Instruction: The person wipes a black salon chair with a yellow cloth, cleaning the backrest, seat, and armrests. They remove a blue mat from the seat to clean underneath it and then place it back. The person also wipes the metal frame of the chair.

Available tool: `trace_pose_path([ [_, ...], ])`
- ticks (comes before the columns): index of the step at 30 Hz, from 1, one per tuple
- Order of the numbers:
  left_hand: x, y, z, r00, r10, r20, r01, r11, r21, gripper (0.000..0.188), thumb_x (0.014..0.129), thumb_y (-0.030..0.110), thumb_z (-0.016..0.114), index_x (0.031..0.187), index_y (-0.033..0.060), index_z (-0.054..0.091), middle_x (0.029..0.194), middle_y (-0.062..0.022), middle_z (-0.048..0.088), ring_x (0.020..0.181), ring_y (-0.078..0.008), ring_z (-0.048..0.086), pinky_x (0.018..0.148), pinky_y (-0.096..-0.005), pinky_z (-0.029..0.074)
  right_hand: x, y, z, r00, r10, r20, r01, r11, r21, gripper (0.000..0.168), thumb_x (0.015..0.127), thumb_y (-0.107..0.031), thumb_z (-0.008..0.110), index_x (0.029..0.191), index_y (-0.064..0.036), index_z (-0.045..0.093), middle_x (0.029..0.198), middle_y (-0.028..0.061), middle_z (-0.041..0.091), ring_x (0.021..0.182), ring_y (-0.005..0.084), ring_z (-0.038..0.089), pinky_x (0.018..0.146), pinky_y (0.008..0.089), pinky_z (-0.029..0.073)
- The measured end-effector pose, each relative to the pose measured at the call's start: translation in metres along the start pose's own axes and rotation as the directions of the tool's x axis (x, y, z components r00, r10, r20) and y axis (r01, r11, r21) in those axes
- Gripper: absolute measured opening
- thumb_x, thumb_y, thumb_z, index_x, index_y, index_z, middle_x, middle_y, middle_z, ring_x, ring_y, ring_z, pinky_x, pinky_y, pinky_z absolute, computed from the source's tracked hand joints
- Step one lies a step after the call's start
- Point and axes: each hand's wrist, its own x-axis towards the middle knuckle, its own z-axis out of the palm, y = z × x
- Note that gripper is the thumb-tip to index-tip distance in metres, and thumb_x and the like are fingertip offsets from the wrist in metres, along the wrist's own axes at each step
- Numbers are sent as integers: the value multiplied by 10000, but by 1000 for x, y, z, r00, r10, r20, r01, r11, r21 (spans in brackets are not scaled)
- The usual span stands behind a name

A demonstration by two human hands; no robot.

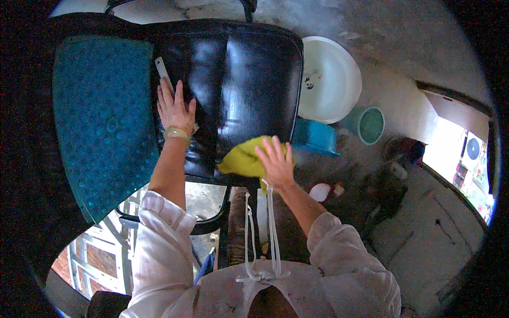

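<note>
A black leather-look chair [258, 79] with a glossy padded surface lies before me. My left hand [175, 111] rests flat on its left part, fingers spread, over a white handle [161, 68]. The handle's far end sticks out past my fingers; what it belongs to is mostly covered. A yellow cloth [244, 159] lies over the chair's lower right edge, beneath my right hand [277, 163]. My right fingers press on the cloth, and part of it hangs below the edge.
A blue-green dimpled mat [103, 119] is left of the padding. To the right stand a white basin [334, 79] with dark bits inside, a blue basin [316, 137] and a green container [371, 126]. An aluminium ladder [99, 270] is at lower left, a bright opening [457, 147] far right.
</note>
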Motion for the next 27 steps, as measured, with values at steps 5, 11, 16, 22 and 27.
trace_pose_path([
  [5,-22,27,-19,999,39,-19,-38,999,31,640,858,438,578,1413,185,385,1534,-190,173,1386,-388,220,1090,-553,222,56,15,-17,879,425,-215,-347,881,322,811,741,-108,681,1451,-104,288,1513,167,225,1400,375,193,1106,524,228],
  [11,-35,94,-30,966,231,115,-207,960,-188,653,836,389,620,1397,141,396,1521,-172,222,1388,-355,233,1107,-537,198,131,109,-12,710,642,-290,-342,674,655,713,825,-213,655,1426,-71,297,1463,218,300,1314,427,331,1080,473,314],
  [16,-19,127,-22,959,273,74,-242,927,-288,601,883,361,571,1395,104,389,1501,-183,263,1368,-359,269,1100,-509,222,113,83,-18,666,639,-384,-310,705,638,758,803,-316,684,1417,-67,316,1409,277,361,1246,464,410,1051,488,338],
  [22,9,149,-2,962,267,50,-241,926,-292,583,910,385,515,1403,106,378,1493,-176,286,1369,-346,273,1105,-500,215,26,19,-7,799,541,-262,-311,745,590,760,785,-235,689,1425,-58,319,1446,271,298,1321,418,330,1083,461,288],
  [27,7,155,17,967,241,79,-225,960,-168,613,919,409,464,1436,107,333,1516,-154,256,1391,-331,240,1119,-490,186,42,36,9,690,690,-219,-342,577,742,643,820,-56,574,1414,-29,328,1450,219,329,1324,383,345,1102,419,273],
])
